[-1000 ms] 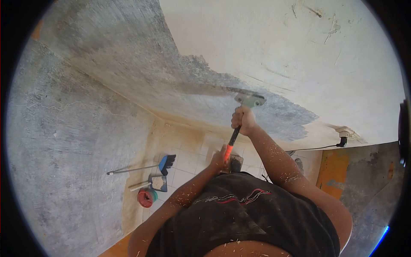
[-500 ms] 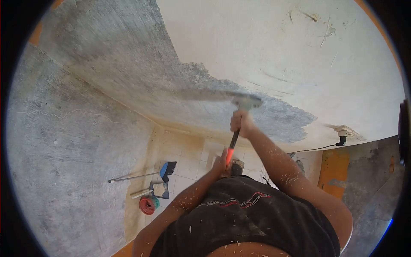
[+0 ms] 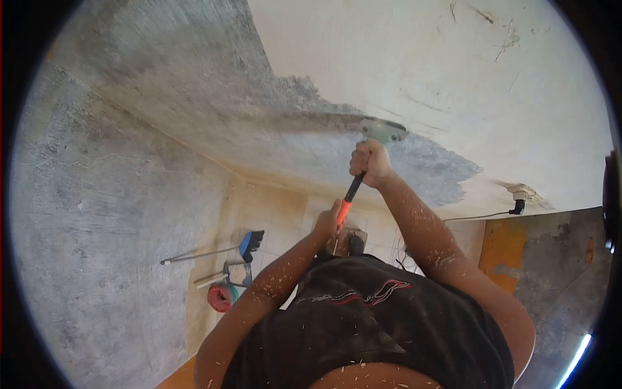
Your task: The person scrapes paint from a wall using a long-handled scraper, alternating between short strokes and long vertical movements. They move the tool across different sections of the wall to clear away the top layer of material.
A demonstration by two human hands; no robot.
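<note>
Both fists are wrapped tight round one scraper (image 3: 379, 131): the right hand (image 3: 369, 162) grips high on the dark handle just under the metal head, the left hand (image 3: 327, 222) clamps the orange end lower down. The blade lies flat against the wall (image 3: 453, 78), right on the edge where white paint meets bare grey. Down on the tiled floor (image 3: 285, 223) lie a blue broom (image 3: 249, 243), a dustpan (image 3: 238, 272) holding pale scrapings, and a red roll (image 3: 220, 297).
</note>
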